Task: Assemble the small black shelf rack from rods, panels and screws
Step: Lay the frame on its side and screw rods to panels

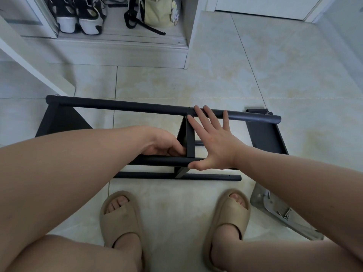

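The partly built black rack lies on its side on the tiled floor. Its far rod runs left to right, a nearer rod lies under my hands, and a third rod rests lowest. A middle panel stands on edge between the rods. My left hand curls its fingers round the near rod beside that panel. My right hand is flat and spread, fingertips on the far rod, thumb at the near rod. A loose black panel lies to the right.
A clear plastic bag with small screws lies at the right by my right foot. My feet in beige slippers stand just below the rack. A white cabinet with shoes and a bag is at the back; a white board leans at left.
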The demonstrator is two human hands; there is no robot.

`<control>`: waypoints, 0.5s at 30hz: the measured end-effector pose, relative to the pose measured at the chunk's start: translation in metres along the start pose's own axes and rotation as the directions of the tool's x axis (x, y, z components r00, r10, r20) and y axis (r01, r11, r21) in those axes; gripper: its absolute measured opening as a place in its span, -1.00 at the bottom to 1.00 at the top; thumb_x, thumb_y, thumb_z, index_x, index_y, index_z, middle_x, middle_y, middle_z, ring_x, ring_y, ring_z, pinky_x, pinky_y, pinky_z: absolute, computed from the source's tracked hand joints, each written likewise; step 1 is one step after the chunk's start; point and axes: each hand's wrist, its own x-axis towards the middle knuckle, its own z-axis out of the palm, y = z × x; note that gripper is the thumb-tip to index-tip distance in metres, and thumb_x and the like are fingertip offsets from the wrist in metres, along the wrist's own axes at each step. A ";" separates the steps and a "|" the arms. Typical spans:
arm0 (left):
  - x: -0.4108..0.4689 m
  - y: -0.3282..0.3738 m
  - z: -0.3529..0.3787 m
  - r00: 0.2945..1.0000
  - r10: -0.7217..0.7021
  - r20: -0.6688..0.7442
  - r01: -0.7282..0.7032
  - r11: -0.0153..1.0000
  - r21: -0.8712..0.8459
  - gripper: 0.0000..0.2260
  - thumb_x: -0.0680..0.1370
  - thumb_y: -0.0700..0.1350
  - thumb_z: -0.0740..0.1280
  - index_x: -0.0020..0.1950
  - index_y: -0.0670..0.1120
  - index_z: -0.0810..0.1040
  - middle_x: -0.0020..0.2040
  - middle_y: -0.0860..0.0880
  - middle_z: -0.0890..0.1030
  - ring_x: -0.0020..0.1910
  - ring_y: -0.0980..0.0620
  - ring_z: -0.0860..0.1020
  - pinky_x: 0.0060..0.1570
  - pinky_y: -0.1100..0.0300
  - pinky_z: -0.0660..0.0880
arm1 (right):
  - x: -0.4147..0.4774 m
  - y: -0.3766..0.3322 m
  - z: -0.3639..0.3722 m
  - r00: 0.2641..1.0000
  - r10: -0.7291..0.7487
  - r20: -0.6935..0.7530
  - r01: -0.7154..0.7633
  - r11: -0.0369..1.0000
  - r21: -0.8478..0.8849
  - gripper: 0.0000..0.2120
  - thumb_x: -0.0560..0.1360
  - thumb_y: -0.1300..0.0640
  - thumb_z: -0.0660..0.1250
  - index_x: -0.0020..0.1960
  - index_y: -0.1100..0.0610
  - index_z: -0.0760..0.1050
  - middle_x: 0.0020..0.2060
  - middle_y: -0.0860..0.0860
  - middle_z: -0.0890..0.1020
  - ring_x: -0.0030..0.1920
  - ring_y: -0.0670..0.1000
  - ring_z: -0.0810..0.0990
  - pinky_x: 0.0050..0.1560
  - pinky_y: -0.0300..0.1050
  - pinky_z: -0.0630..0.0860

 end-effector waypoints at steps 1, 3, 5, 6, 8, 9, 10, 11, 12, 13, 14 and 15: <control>0.000 0.000 0.000 1.000 -0.006 -0.004 0.006 1.000 0.005 -0.78 0.58 -0.19 0.31 0.19 -0.15 0.66 0.07 -0.09 0.69 0.00 0.01 0.63 0.20 0.16 0.49 | 0.000 0.000 0.000 1.000 0.001 0.000 -0.001 1.000 -0.001 0.23 0.22 -0.65 0.00 0.64 0.01 -0.32 0.61 0.04 -0.35 0.58 0.13 -0.41 0.47 0.46 -0.34; 0.000 0.001 0.002 0.999 -0.007 -0.036 0.008 0.999 0.032 -0.81 0.58 -0.16 0.33 0.14 -0.14 0.67 0.00 -0.09 0.69 -0.06 0.01 0.62 0.11 0.17 0.51 | 0.000 0.000 0.000 1.000 0.002 0.001 -0.002 1.000 -0.003 0.23 0.22 -0.66 -0.01 0.64 0.02 -0.32 0.61 0.04 -0.35 0.59 0.13 -0.41 0.47 0.47 -0.34; 0.001 0.001 0.004 0.997 0.006 -0.082 0.001 0.996 0.086 -0.87 0.56 -0.14 0.37 0.04 -0.13 0.66 -0.07 -0.09 0.68 -0.09 -0.01 0.60 0.03 0.17 0.51 | 0.000 0.000 0.000 1.000 0.002 0.000 -0.002 1.000 -0.003 0.23 0.22 -0.66 -0.02 0.64 0.02 -0.32 0.61 0.05 -0.35 0.59 0.14 -0.41 0.47 0.47 -0.34; 0.001 0.001 0.005 0.995 0.014 -0.095 -0.003 0.994 0.107 -0.90 0.56 -0.14 0.37 -0.01 -0.13 0.66 -0.11 -0.08 0.69 -0.10 -0.01 0.60 0.00 0.18 0.51 | 0.000 0.000 0.000 1.000 0.001 0.000 -0.001 1.000 -0.003 0.23 0.22 -0.66 -0.02 0.64 0.02 -0.32 0.61 0.05 -0.35 0.59 0.14 -0.41 0.47 0.47 -0.34; 0.002 0.001 0.005 0.995 0.026 -0.101 -0.014 0.993 0.117 -0.92 0.55 -0.14 0.39 -0.05 -0.12 0.66 -0.13 -0.08 0.69 -0.10 -0.02 0.61 0.06 0.17 0.53 | 0.000 0.001 0.000 1.000 -0.001 0.002 0.001 1.000 -0.005 0.23 0.22 -0.66 -0.01 0.63 0.01 -0.33 0.60 0.04 -0.36 0.58 0.13 -0.42 0.47 0.47 -0.35; 0.002 0.000 0.004 0.995 0.028 -0.098 -0.017 0.994 0.111 -0.92 0.54 -0.15 0.39 -0.04 -0.13 0.67 -0.11 -0.09 0.70 -0.08 -0.02 0.62 0.11 0.15 0.52 | 0.000 0.001 0.000 1.000 -0.002 0.003 0.002 1.000 -0.006 0.23 0.22 -0.66 -0.01 0.63 0.01 -0.33 0.60 0.04 -0.36 0.58 0.13 -0.42 0.47 0.47 -0.35; 0.002 0.000 0.004 0.995 0.030 -0.095 -0.020 0.995 0.101 -0.92 0.55 -0.16 0.39 -0.02 -0.13 0.67 -0.09 -0.09 0.70 -0.06 -0.02 0.62 0.14 0.15 0.52 | 0.000 0.001 0.000 1.000 -0.002 0.003 0.002 1.000 -0.006 0.23 0.22 -0.66 -0.01 0.63 0.01 -0.33 0.60 0.04 -0.36 0.59 0.14 -0.41 0.47 0.47 -0.35; 0.002 -0.001 0.003 0.995 0.032 -0.090 -0.024 0.996 0.086 -0.91 0.55 -0.18 0.38 -0.01 -0.13 0.67 -0.06 -0.10 0.70 -0.04 -0.03 0.62 0.17 0.14 0.52 | 0.000 0.001 0.000 1.000 -0.001 0.003 0.001 1.000 -0.006 0.23 0.22 -0.66 -0.01 0.64 0.01 -0.32 0.60 0.04 -0.36 0.59 0.14 -0.41 0.47 0.47 -0.34; 0.002 -0.001 0.002 0.996 0.035 -0.080 -0.030 0.997 0.067 -0.90 0.56 -0.20 0.36 0.01 -0.13 0.67 -0.02 -0.12 0.69 -0.01 -0.04 0.62 0.20 0.12 0.51 | 0.000 0.001 0.001 1.000 0.000 0.002 0.000 1.000 -0.006 0.23 0.22 -0.66 -0.01 0.64 0.01 -0.33 0.60 0.04 -0.36 0.59 0.14 -0.41 0.47 0.47 -0.34; 0.003 -0.002 0.001 0.997 0.038 -0.062 -0.035 0.998 0.044 -0.88 0.57 -0.22 0.34 0.01 -0.13 0.67 0.01 -0.12 0.67 0.02 -0.04 0.61 0.24 0.11 0.49 | 0.000 0.001 0.001 1.000 0.000 0.001 0.000 1.000 -0.007 0.23 0.22 -0.66 -0.01 0.63 0.01 -0.33 0.61 0.04 -0.36 0.59 0.14 -0.41 0.47 0.48 -0.33; 0.002 -0.002 0.000 0.999 0.036 -0.035 -0.035 0.999 0.025 -0.87 0.58 -0.23 0.32 0.01 -0.12 0.67 0.02 -0.12 0.67 0.02 -0.04 0.60 0.24 0.10 0.49 | 0.000 0.001 0.001 1.000 0.000 0.001 0.000 1.000 -0.009 0.23 0.22 -0.66 -0.01 0.63 0.01 -0.33 0.61 0.05 -0.35 0.59 0.14 -0.41 0.47 0.48 -0.33; 0.002 -0.002 0.000 1.000 0.028 -0.003 -0.028 1.000 0.010 -0.85 0.59 -0.22 0.30 0.01 -0.11 0.68 0.00 -0.10 0.67 -0.01 -0.02 0.61 0.19 0.11 0.51 | 0.000 0.001 0.001 1.000 0.000 0.000 0.000 1.000 -0.009 0.23 0.22 -0.66 -0.01 0.63 0.01 -0.33 0.61 0.05 -0.35 0.59 0.14 -0.40 0.47 0.48 -0.33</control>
